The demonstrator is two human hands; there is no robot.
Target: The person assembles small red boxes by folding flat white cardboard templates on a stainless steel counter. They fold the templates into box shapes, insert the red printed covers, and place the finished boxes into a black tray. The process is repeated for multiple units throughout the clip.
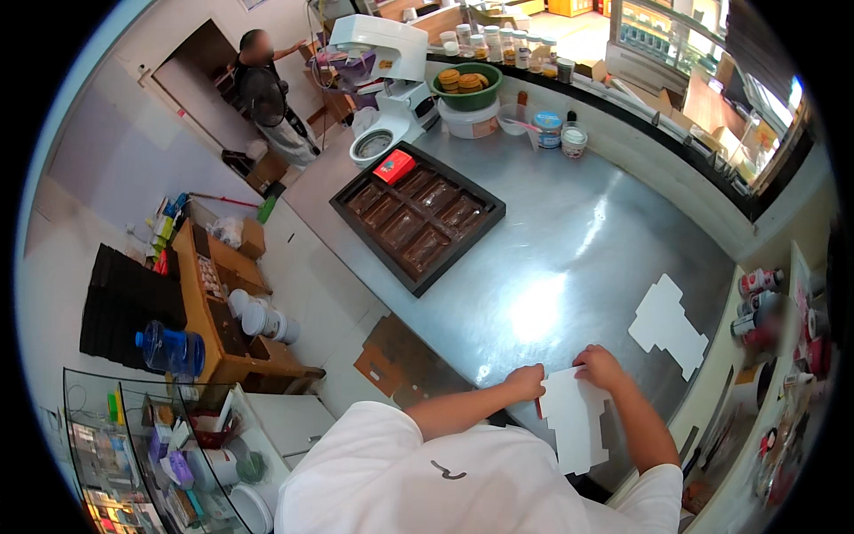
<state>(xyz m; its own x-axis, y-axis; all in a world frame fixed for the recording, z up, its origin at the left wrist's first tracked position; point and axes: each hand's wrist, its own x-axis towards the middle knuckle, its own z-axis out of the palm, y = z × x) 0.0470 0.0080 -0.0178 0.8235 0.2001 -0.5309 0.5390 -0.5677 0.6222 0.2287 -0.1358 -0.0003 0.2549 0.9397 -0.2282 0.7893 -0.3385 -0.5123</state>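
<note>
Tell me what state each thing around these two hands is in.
Left hand: pinching the held card.
Right hand: pinching its upper edge.
Held card: white side up, flaps spread.
Loose card: flat on the table, unfolded.
Tray: lying flat.
Red box: closed, in the tray.
Green bowl: uncovered, holding round yellow-brown things.

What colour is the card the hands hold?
The card is white, with red at its left edge; best in head view.
</note>
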